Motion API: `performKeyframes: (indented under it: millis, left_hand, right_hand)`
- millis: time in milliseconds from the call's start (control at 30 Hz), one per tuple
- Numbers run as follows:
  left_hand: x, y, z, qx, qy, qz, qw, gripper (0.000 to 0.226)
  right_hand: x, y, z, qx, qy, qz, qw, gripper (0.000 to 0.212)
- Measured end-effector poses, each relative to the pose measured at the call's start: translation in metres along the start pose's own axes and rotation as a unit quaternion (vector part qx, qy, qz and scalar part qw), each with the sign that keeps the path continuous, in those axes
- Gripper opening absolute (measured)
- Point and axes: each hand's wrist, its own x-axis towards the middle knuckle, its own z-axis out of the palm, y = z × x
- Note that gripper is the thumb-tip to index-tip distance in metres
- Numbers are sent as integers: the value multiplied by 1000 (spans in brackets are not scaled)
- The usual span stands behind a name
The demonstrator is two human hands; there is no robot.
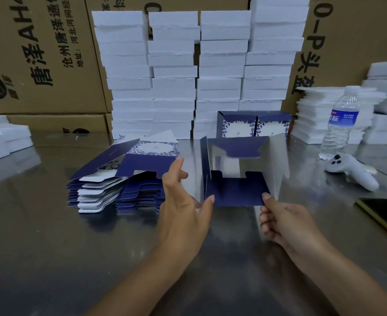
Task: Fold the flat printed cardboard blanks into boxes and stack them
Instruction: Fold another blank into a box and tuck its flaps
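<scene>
Right hand (286, 222) is pinching the near flap of the navy-and-silver cardboard blank (236, 192), left hand (183, 201) touching it open-fingered; far-left brown carton (51, 92) is showing "唐泽AH4".

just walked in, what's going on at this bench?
A person is folding a blue printed blank into a box. The half-formed box is held open: the right hand pinches one corner of its near flap, the left hand touches the other with straight fingers. A stack of flat blanks lies to the left; two finished boxes stand behind.
</scene>
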Motion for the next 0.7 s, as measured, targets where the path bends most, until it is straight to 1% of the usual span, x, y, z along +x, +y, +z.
performKeyframes:
  millis: [33, 67, 133, 167, 200, 233, 267, 300, 333, 400, 500, 600, 700]
  left_hand:
    - [1, -2, 0, -2, -10, -15, 1000, 86]
    - [1, -3, -1, -11, -28, -48, 998, 79]
    - [2, -3, 0, -44, -83, -146, 985, 56]
    - [4, -2, 1, -81, -117, -212, 967, 43]
    - [5, -1, 1, -144, -143, -286, 937, 33]
    - [7, 2, 1, -222, -158, -357, 893, 27]
    - [8, 6, 1, -297, -164, -412, 846, 26]
    - [9, 10, 0, -347, -166, -444, 809, 27]
    - [9, 13, 0, -369, -167, -462, 789, 31]
    - [8, 15, 1, -387, -156, -480, 771, 36]
    - [5, 17, 3, -394, -132, -498, 762, 34]
    - [3, 18, 3, -396, -135, -507, 754, 32]
    - [2, 19, 3, -390, -143, -505, 756, 32]
  right_hand:
    - [-1, -1, -1, 12, 0, 5, 1000, 32]
    - [-2, -2, -1, 21, 0, 9, 1000, 32]
    - [-4, -4, -1, 32, -2, 17, 999, 32]
    - [-4, -5, 0, 32, -4, 18, 999, 32]
    - [-5, -5, 1, 29, -6, 18, 999, 32]
    - [-5, -5, 2, 25, -9, 17, 1000, 32]
    - [-5, -6, 3, 19, -11, 13, 1000, 32]
    - [-6, -6, 4, 14, -15, 9, 1000, 32]
    - [-6, -6, 5, 9, -18, 6, 1000, 32]
    - [-8, -5, 7, 3, -27, 4, 1000, 32]
    - [-10, -5, 10, -6, -32, 3, 999, 31]
    - [-12, -4, 13, 11, -26, 11, 1000, 32]
    - [-13, -3, 15, 9, -48, 37, 998, 36]
